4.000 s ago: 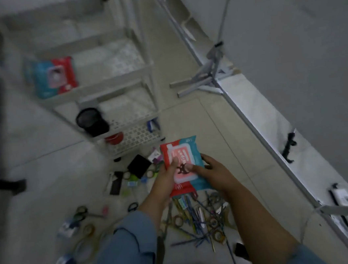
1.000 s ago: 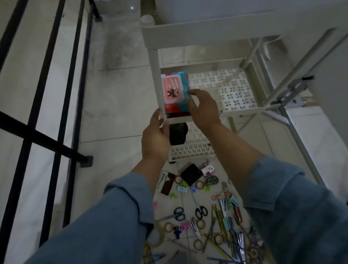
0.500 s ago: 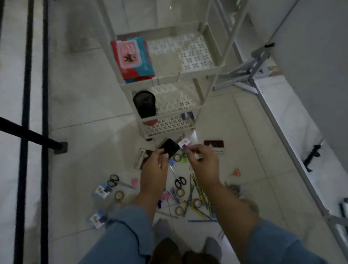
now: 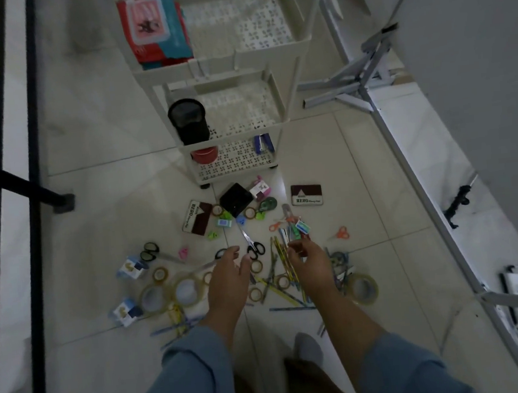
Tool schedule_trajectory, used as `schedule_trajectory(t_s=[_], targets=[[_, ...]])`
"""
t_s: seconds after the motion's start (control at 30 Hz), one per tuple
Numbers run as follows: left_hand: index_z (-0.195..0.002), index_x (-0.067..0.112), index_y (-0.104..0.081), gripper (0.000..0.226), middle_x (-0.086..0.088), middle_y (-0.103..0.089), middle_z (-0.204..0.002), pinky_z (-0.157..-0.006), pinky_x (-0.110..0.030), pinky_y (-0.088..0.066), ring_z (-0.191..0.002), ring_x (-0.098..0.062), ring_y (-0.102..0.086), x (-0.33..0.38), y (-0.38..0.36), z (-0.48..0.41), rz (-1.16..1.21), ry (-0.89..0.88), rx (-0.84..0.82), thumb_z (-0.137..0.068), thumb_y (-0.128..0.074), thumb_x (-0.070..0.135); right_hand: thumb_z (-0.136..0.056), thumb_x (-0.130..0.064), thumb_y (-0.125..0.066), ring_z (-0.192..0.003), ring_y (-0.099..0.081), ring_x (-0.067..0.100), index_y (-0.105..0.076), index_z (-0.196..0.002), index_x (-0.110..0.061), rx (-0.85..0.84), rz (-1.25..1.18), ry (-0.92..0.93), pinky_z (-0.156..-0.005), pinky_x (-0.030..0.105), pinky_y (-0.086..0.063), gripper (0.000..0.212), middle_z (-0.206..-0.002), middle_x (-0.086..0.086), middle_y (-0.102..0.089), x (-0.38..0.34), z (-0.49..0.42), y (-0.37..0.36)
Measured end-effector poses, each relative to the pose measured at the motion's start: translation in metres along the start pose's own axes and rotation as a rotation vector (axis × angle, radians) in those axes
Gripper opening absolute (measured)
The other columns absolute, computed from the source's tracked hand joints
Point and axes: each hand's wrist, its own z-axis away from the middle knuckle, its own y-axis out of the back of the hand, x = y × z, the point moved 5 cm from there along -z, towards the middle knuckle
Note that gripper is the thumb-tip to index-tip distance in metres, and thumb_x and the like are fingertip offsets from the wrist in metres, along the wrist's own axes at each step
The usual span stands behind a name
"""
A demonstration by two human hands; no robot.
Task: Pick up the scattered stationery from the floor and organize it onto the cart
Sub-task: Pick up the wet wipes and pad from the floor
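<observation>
Both hands hang over the stationery (image 4: 269,258) strewn on the floor (image 4: 92,167) just in front of the cart (image 4: 270,51), probably so the person can choose the next piece. The left hand (image 4: 227,280) has its fingers spread and holds nothing above the black-handled scissors (image 4: 252,244); the right hand (image 4: 314,266) is curled, though I cannot tell whether it grips anything. On the cart, the wipes pack (image 4: 155,26) lies at the left edge of the upper shelf, leaving the rest free, and the black cup (image 4: 188,121) stands at the left front corner of the shelf below.

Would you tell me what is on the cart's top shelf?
On the cart top shelf lies a red and teal wipes pack at its left end. Whether anything lies beneath it is hidden.
</observation>
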Motion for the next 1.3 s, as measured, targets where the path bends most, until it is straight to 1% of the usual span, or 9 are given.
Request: schedule_trajectory(t_s=[0.33,0.47,0.57,0.67,0.83,0.93,1.03,1.13,1.3], targets=[[-0.133,0.004,-0.045,0.042,-0.016,-0.049,-0.135,-0.101,-0.032,-0.037,-0.124,-0.028,-0.047,-0.108,-0.103,-0.147,-0.032,-0.042,0.157,-0.096,-0.047,0.024,-0.09,-0.01,-0.056,-0.082,-0.056,0.02,-0.065,-0.096,0.0,0.098,-0.027,0.046,-0.067,0.016,-0.039,0.015,-0.092,0.013,-0.066,0.135,-0.145,-0.099],[-0.133,0.003,-0.043,0.041,-0.017,-0.046,-0.135,-0.106,-0.036,-0.034,-0.126,-0.031,-0.043,-0.163,-0.153,-0.219,-0.007,-0.132,0.295,-0.095,-0.047,0.02,-0.087,-0.004,-0.056,-0.096,-0.057,0.037,-0.065,-0.097,0.008,0.311,0.131,0.097,-0.081,0.034,-0.039,0.018,-0.1,0.027,-0.062,0.21,-0.235,-0.11],[-0.132,-0.001,-0.042,0.042,-0.02,-0.046,-0.132,-0.106,-0.037,-0.036,-0.123,-0.032,-0.044,-0.19,-0.168,-0.273,0.024,-0.18,0.406,-0.093,-0.049,0.013,-0.089,-0.008,-0.049,-0.109,-0.051,0.038,-0.06,-0.111,0.008,0.474,0.213,0.116,-0.09,0.032,-0.033,0.029,-0.115,0.029,-0.055,0.243,-0.288,-0.106],[-0.133,-0.002,-0.042,0.042,-0.02,-0.045,-0.133,-0.104,-0.031,-0.034,-0.123,-0.032,-0.044,-0.207,-0.157,-0.315,0.068,-0.149,0.476,-0.093,-0.048,0.009,-0.09,-0.007,-0.048,-0.124,-0.044,0.037,-0.051,-0.127,0.002,0.359,0.291,0.176,-0.101,0.034,-0.034,0.039,-0.135,0.026,-0.045,0.255,-0.331,-0.115],[-0.131,-0.002,-0.045,0.041,-0.022,-0.044,-0.135,-0.105,-0.042,-0.037,-0.124,-0.036,-0.044,-0.237,-0.127,-0.328,0.06,0.044,0.586,-0.092,-0.048,0.011,-0.091,-0.035,-0.037,-0.144,-0.012,0.026,-0.023,-0.147,-0.024,-0.015,0.554,0.134,-0.116,0.044,-0.015,0.058,-0.157,0.001,-0.012,0.274,-0.352,-0.14],[-0.133,0.0,-0.044,0.043,-0.022,-0.041,-0.139,-0.105,-0.046,-0.036,-0.128,-0.037,-0.039,-0.254,-0.109,-0.318,0.017,0.102,0.701,-0.093,-0.051,0.014,-0.094,-0.026,-0.048,-0.137,-0.03,0.027,-0.047,-0.135,-0.016,0.103,0.42,0.179,-0.112,0.039,-0.025,0.042,-0.149,0.01,-0.035,0.276,-0.339,-0.128],[-0.143,0.006,-0.031,0.063,-0.019,-0.027,-0.15,-0.112,-0.052,-0.025,-0.139,-0.035,-0.023,-0.277,-0.105,-0.326,-0.097,0.132,0.587,-0.092,-0.054,0.033,-0.089,-0.022,-0.061,-0.105,-0.055,0.034,-0.066,-0.098,0.005,0.345,0.275,0.201,-0.08,0.029,-0.036,0.029,-0.113,0.023,-0.061,0.276,-0.319,-0.108],[-0.146,0.009,-0.023,0.079,-0.015,-0.024,-0.151,-0.112,-0.054,-0.022,-0.14,-0.034,-0.019,-0.283,-0.103,-0.336,-0.125,0.155,0.497,-0.087,-0.056,0.049,-0.077,-0.029,-0.073,-0.098,-0.055,0.034,-0.065,-0.085,0.002,0.44,0.216,0.144,-0.073,0.029,-0.035,0.033,-0.103,0.022,-0.06,0.272,-0.318,-0.106],[-0.148,0.013,-0.015,0.09,-0.019,-0.021,-0.149,-0.11,-0.052,-0.023,-0.135,-0.038,-0.023,-0.276,-0.101,-0.332,-0.161,0.259,0.459,-0.08,-0.068,0.042,-0.07,-0.039,-0.079,-0.129,-0.028,0.04,-0.023,-0.14,-0.005,0.485,0.041,-0.373,-0.102,0.046,-0.033,0.096,-0.143,0.021,-0.024,0.268,-0.323,-0.107]])
